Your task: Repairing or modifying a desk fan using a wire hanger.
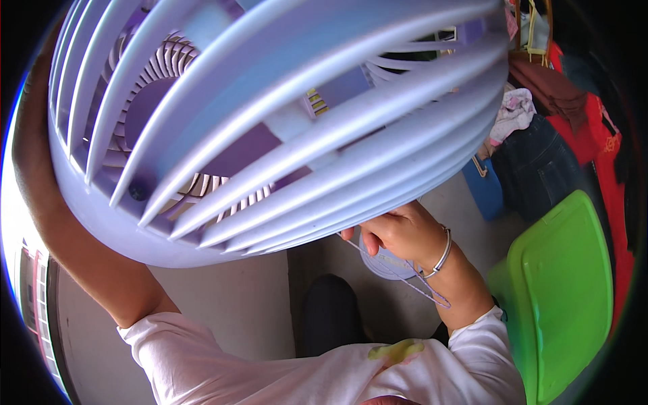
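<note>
My right hand (405,233) pinches a thin cord (405,280) under the lilac fan grille (270,128), whose ribs run eight-to-two o'clock; my left hand's grip is hidden.

Fan grille (270,121) held up close, filling the upper left. Right hand (405,233) just beneath its lower right edge, touching a cord (398,277). Plastic stool (567,297) further right, clothes (540,135) behind.

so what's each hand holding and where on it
The right hand pinches a thin purple cord under the fan guard's lower rim. The left hand is hidden behind it, so cannot tell.
</note>
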`<state>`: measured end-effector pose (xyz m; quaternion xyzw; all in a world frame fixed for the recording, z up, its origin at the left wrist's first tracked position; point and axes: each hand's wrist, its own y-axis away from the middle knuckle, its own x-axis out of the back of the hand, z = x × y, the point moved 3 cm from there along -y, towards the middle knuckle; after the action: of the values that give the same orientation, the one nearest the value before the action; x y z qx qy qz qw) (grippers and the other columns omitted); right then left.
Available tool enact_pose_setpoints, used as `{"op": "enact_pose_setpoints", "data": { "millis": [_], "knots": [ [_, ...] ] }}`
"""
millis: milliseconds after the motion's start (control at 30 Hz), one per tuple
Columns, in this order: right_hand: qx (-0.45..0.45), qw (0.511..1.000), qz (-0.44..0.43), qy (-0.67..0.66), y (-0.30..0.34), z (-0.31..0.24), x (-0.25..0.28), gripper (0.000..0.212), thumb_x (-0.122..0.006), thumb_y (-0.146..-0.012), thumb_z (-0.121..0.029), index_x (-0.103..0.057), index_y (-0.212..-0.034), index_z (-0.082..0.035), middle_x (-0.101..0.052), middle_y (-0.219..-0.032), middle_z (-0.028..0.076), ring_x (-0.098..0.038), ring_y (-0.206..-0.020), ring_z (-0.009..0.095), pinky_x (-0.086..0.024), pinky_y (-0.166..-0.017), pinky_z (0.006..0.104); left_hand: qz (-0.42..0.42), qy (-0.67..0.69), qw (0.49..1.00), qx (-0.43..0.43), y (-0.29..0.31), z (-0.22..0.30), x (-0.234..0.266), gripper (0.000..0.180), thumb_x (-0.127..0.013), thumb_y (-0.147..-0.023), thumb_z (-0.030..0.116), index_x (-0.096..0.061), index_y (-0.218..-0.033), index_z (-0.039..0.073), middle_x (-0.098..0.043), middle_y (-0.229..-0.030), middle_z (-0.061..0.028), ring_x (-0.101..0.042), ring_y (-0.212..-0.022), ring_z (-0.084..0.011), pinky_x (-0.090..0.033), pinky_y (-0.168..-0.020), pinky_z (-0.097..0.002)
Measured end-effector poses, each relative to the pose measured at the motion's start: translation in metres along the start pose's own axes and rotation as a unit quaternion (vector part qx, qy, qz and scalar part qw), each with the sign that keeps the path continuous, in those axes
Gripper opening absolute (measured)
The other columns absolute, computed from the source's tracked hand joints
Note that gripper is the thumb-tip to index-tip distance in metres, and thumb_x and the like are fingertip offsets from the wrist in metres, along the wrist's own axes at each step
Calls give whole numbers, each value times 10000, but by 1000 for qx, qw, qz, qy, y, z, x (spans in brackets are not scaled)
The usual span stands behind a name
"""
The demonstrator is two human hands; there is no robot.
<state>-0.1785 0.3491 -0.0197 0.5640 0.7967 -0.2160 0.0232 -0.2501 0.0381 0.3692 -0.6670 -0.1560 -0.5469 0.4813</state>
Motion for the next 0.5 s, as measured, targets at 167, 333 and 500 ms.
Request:
{"op": "enact_pose_setpoints", "data": {
  "millis": [167,333,500],
  "knots": [
    [-9,997,28,67,1,1,10,142,-471,-874,-78,-569,-905,21,-571,-629,48,-461,-422,55,-376,-380,195,-31,18,999,-2,-3,121,-98,423,-247,-906,217,-412,-1217,-18,-432,-1253,-189,-398,-1202,-222,-291,-1032,-386],
    [11,995,63,78,10,0,9,143,-469,-875,-70,-572,-911,22,-570,-630,44,-463,-433,54,-389,-388,198,-53,19,998,5,9,272,-193,414,-258,-899,215,-446,-1183,-20,-450,-1232,-192,-399,-1200,-216,-285,-1033,-394],
    [48,989,100,96,19,-6,7,137,-471,-877,-70,-569,-919,17,-571,-651,49,-476,-444,58,-399,-396,195,-73,21,997,13,22,167,-104,409,-269,-891,214,-479,-1150,-22,-469,-1211,-194,-401,-1198,-209,-280,-1035,-401]
  ]
}}
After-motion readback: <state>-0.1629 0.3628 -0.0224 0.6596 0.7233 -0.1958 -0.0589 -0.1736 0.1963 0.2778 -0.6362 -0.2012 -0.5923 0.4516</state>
